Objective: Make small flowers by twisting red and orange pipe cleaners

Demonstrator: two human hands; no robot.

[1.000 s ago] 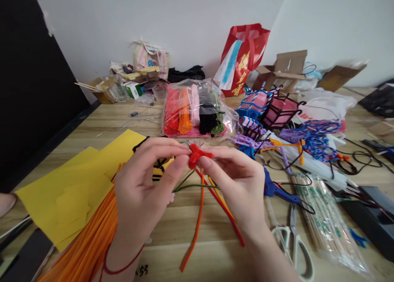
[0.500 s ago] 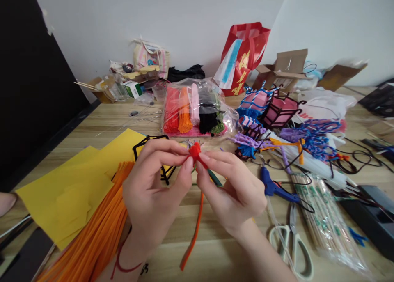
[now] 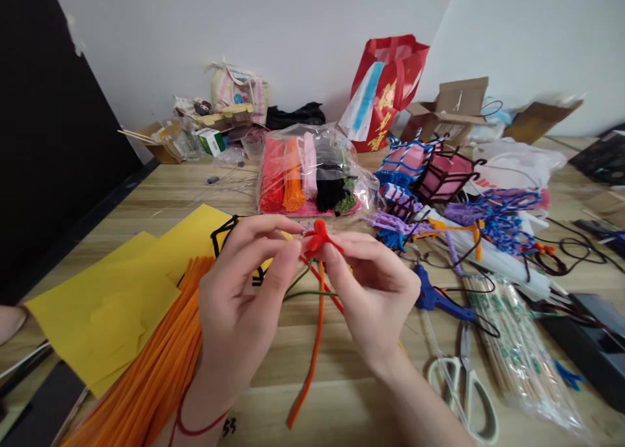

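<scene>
Between my hands is a small flower shape bent from red pipe cleaner (image 3: 319, 237), its loops pointing up and outward. My right hand (image 3: 378, 291) pinches it from the right between thumb and fingers. From the left, my left hand (image 3: 249, 284) has thumb and forefinger closed at the flower's left edge; the exact contact is partly hidden. Below the flower, an orange pipe cleaner (image 3: 312, 362) curves along the table, with green pipe cleaners (image 3: 303, 295) crossing behind it. Left of my hands lies a thick bundle of orange pipe cleaners (image 3: 151, 356) on yellow sheets (image 3: 107, 304).
A blue glue gun (image 3: 439, 297), scissors (image 3: 463, 382) and bagged sticks (image 3: 522, 349) lie on the right. Behind are a clear bag of coloured pipe cleaners (image 3: 307, 174), pink lantern shapes (image 3: 449, 174) and a red bag (image 3: 388, 89). A black frame (image 3: 222, 232) sits behind my left hand.
My fingers have moved slightly apart, and the red flower has shifted a little right with my right hand. More of its loops and the green pipe cleaners below now show.
</scene>
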